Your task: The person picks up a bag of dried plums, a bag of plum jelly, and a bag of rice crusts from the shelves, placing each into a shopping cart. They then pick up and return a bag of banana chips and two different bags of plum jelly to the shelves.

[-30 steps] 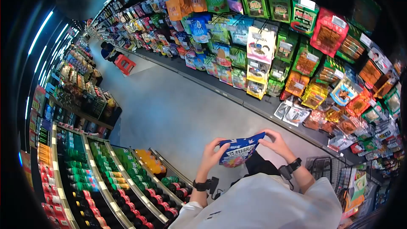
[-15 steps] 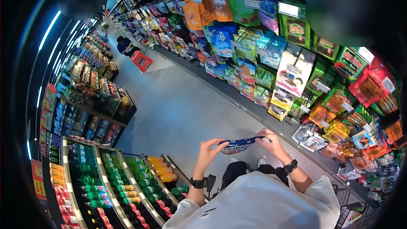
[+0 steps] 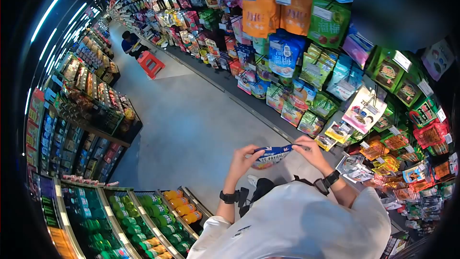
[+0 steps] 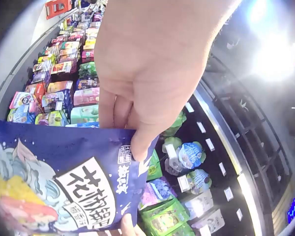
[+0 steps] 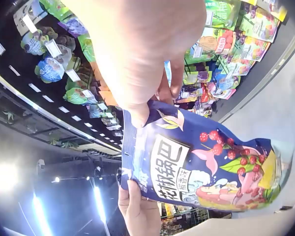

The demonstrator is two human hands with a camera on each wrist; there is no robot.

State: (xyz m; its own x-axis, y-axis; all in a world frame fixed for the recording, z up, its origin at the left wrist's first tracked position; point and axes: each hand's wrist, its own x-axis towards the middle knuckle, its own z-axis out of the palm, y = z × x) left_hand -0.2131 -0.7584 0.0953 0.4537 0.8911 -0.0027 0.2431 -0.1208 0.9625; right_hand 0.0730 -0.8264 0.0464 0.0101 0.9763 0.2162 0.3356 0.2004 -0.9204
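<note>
A dark blue snack bag (image 3: pixel 274 155) with white label panels and pictures of red berries hangs between both hands in front of the body. My left hand (image 3: pixel 241 162) pinches one top corner between thumb and fingers. At the opposite top corner, my right hand (image 3: pixel 311 156) grips the edge the same way. In the right wrist view the bag's printed front (image 5: pixel 206 164) shows whole, its ribbed top seal (image 5: pixel 129 152) running between the two hands. The left wrist view shows the left thumb lying flat on the bag (image 4: pixel 64 172).
Racks of hanging snack packets (image 3: pixel 286 57) line the aisle on the right. Shelves of bottled drinks (image 3: pixel 158 213) stand at the lower left. Farther down the grey floor (image 3: pixel 177 115), a person (image 3: pixel 130 43) sits near a red stool (image 3: pixel 151 64).
The bag has tipped from showing its front to a flatter, more edge-on angle, both hands still at its top corners. The head view has shifted, moving the racks rightward.
</note>
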